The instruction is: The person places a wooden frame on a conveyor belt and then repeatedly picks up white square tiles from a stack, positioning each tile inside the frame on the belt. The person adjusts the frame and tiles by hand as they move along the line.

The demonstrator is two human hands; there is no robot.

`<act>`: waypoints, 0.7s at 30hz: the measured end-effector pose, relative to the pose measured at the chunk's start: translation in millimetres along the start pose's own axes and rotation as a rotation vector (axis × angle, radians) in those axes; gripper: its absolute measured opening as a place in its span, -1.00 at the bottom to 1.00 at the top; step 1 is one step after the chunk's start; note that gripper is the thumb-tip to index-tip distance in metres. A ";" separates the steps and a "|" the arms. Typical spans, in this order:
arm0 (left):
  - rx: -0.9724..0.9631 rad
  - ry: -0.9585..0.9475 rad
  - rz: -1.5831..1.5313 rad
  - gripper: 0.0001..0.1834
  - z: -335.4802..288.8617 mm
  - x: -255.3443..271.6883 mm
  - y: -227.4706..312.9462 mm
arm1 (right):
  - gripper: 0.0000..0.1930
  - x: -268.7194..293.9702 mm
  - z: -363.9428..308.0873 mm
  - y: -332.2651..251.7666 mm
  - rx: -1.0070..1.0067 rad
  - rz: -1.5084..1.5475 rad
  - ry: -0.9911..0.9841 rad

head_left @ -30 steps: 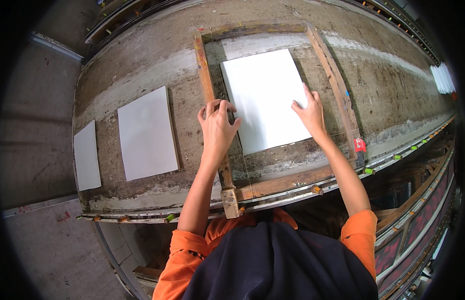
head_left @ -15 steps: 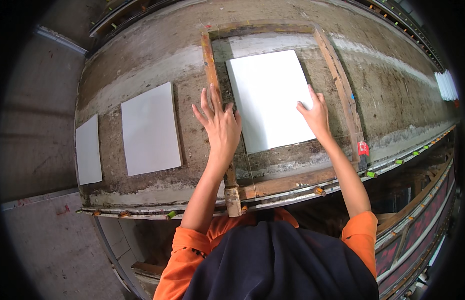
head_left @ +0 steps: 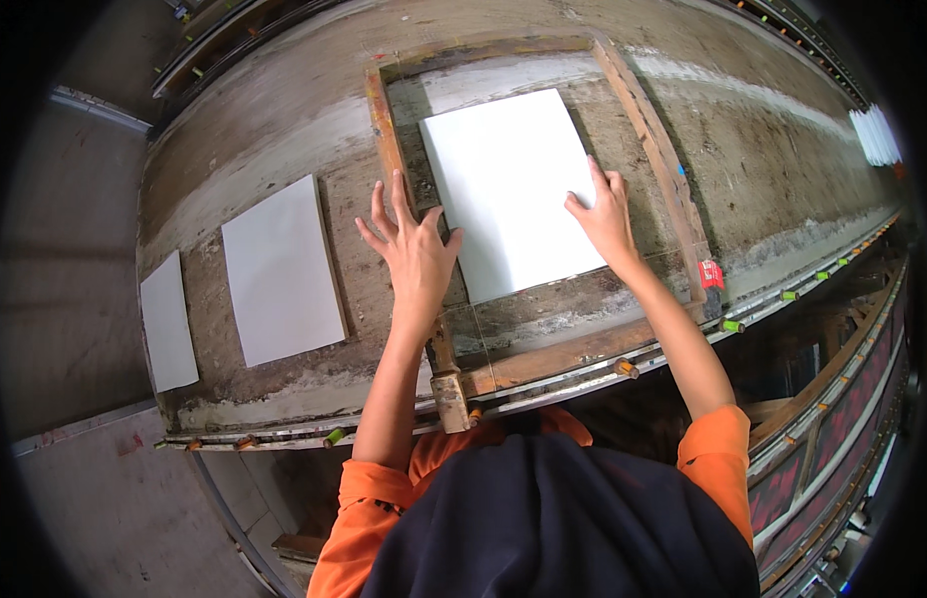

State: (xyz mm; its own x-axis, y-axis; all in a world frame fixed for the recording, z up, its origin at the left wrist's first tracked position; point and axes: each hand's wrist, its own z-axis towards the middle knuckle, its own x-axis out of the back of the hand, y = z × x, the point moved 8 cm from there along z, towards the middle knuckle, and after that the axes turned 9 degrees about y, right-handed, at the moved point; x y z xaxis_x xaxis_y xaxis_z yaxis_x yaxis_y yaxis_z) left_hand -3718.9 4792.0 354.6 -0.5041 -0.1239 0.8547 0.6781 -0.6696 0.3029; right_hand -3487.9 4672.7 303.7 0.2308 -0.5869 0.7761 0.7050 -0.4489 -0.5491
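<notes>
A blank white sheet or thin panel [head_left: 508, 189] lies inside a worn wooden frame [head_left: 384, 120] on the long stained table. My left hand [head_left: 413, 244], fingers spread, rests over the frame's left bar, with its thumb towards the panel's left edge. On the other side, my right hand [head_left: 605, 214] touches the panel's right edge. Its thumb lies on the white surface and its fingers stretch along the edge. What is under both palms is hidden.
Two more white panels, a larger one [head_left: 282, 269] and a narrower-looking one [head_left: 169, 324], lie to the left. A rail with coloured pegs [head_left: 625, 369] runs along the table's near edge. A red tag [head_left: 710, 274] sits at the frame's near right corner.
The whole view has shifted and turned slightly, so the table, frame and panels appear further left. Against the panel and frame, both hands stay nearly in place.
</notes>
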 end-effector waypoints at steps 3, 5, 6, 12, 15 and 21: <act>0.004 -0.012 -0.005 -0.64 0.4 -1.6 -0.9 | -0.31 -0.6 -1.9 -1.4 0.059 -0.035 0.049; 0.015 -0.015 0.023 -0.63 1.2 -0.4 0.3 | -0.31 0.6 -3.2 -2.5 0.084 -0.052 0.065; 0.020 -0.017 0.037 -0.62 1.4 -0.1 0.5 | -0.32 1.3 -3.6 -3.1 0.088 -0.056 0.060; -0.002 -0.011 0.035 -0.62 -0.2 2.6 1.9 | -0.32 -0.8 -7.1 -5.1 0.096 -0.037 0.059; -0.064 0.001 0.006 -0.71 -0.9 -0.9 5.3 | -0.33 -0.4 -8.1 -8.2 0.156 -0.088 0.072; -0.147 -0.029 0.108 -0.76 -2.6 -6.6 12.2 | -0.32 -0.7 -7.9 -14.0 0.222 -0.186 0.073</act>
State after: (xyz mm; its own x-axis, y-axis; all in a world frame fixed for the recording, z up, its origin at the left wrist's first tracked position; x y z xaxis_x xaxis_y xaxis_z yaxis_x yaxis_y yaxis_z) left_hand -3708.7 4782.8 351.6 -0.4155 -0.1816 0.8913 0.6413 -0.7534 0.1454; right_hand -3503.2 4674.0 308.4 0.0405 -0.5591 0.8281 0.8622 -0.3993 -0.3118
